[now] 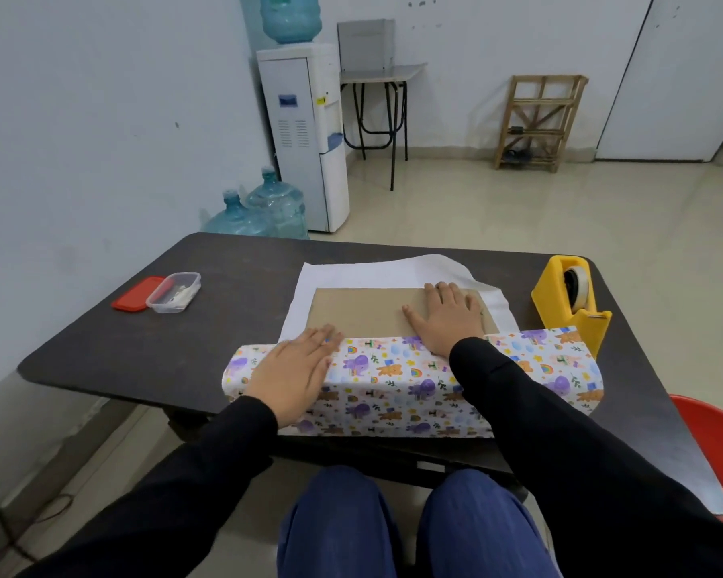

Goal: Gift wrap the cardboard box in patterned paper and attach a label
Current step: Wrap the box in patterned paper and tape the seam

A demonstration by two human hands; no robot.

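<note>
Head: cardboard box (364, 310) lengthwise left-to-right

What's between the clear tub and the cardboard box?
Head view: from the clear tub, only bare table, then the wrapping paper, white side up, reaching the cardboard box.
</note>
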